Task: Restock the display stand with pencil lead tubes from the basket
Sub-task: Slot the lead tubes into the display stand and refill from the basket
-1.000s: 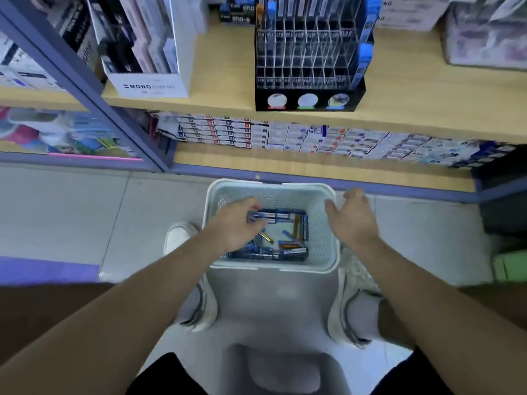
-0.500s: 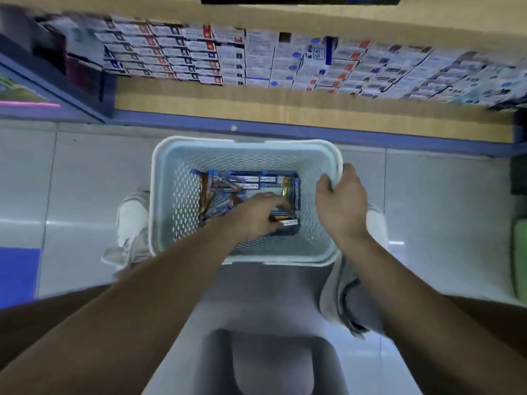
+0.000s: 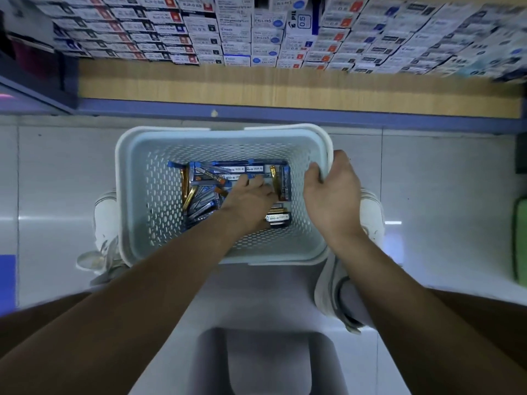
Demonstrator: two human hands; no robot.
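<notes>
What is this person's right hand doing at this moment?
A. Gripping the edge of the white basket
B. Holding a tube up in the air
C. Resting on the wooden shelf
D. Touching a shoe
A: the right hand has its fingers curled over the right rim of the white basket, while the left hand reaches down among the pencil lead tubes inside it.

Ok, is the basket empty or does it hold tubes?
Not empty: loose pencil lead tubes lie on the floor of the basket, far below its rim; the left hand rests among them.
</notes>
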